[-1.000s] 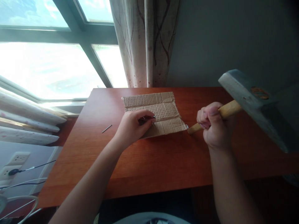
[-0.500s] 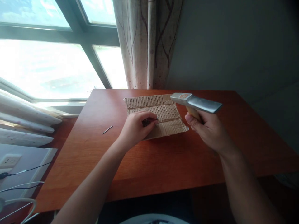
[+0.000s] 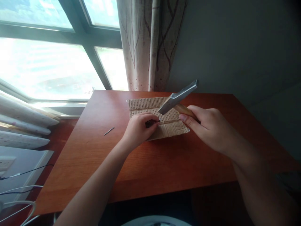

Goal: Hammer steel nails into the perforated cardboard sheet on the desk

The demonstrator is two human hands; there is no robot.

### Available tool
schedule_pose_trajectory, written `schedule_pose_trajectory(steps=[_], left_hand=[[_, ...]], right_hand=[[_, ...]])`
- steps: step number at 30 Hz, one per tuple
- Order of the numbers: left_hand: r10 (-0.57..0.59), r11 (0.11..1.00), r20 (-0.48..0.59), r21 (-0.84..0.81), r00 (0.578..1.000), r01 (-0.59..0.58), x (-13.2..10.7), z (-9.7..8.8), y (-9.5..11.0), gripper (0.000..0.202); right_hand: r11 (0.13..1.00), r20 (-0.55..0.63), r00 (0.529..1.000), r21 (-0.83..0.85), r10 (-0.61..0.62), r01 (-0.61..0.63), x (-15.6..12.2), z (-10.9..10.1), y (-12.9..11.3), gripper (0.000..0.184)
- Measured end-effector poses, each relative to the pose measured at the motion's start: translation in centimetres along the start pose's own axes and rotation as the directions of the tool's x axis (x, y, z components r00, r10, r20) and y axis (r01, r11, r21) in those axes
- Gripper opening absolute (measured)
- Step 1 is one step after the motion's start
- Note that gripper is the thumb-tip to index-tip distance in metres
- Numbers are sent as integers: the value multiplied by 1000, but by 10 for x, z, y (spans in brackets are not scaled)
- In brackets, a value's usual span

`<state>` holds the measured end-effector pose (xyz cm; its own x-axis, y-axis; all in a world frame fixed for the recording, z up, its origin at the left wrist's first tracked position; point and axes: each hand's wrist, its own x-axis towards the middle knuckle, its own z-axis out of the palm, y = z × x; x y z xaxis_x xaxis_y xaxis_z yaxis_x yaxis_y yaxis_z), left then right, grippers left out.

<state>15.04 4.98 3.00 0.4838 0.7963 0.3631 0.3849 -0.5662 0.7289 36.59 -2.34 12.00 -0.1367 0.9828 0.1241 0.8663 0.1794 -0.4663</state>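
Note:
My left hand (image 3: pixel 140 128) is closed in a pinch over the cardboard, its thumb and forefinger on a nail (image 3: pixel 159 120) of which only a small dark tip shows. A flattened piece of brown cardboard (image 3: pixel 170 128) lies under it, with rows of small holes across its far part. Wrapped round a wooden handle, my right hand (image 3: pixel 208 127) grips a hammer (image 3: pixel 175 101). The hammer's steel head is tilted, its lower end just above and right of my left fingertips, apart from them. A second nail (image 3: pixel 109 131) lies left of my left hand.
The reddish-brown wooden table (image 3: pixel 150 175) stands against a grey wall (image 3: pixel 230 47), with a patterned curtain (image 3: pixel 136 47) behind it. A window (image 3: pixel 47 69) fills the left. Several cables (image 3: pixel 21 190) hang by a wall socket (image 3: pixel 6 163) at lower left.
The hammer has swung left and its striking end has tipped down toward my left fingertips. My right hand has turned with it. My left hand keeps its pinch on the cardboard.

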Motion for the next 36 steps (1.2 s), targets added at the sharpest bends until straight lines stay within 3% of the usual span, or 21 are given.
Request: schedule_pose_trajectory(steps=[6, 12, 17, 22, 30, 36], left_hand=[[-5, 1000, 29, 10, 1000, 4, 0, -1, -1, 9], [-15, 1000, 4, 22, 1000, 15, 1, 0, 0, 9], [-13, 999, 20, 37, 1000, 13, 1, -1, 1, 9], [-23, 998, 10, 51, 1000, 23, 1, -1, 2, 9], [4, 997, 90, 76, 996, -11, 1, -5, 4, 9], [4, 947, 66, 321, 998, -25, -10, -23, 11, 27]], right_hand=[[998, 125, 990, -30, 63, -60, 1, 4, -3, 34], [999, 46, 998, -18, 38, -38, -1, 4, -4, 36], [996, 115, 991, -52, 74, -68, -1, 9, -1, 32], [998, 70, 996, -40, 53, -50, -2, 8, 0, 35], [995, 137, 987, -71, 80, -71, -1, 15, 4, 30], [995, 119, 989, -66, 86, -78, -4, 12, 7, 32]])
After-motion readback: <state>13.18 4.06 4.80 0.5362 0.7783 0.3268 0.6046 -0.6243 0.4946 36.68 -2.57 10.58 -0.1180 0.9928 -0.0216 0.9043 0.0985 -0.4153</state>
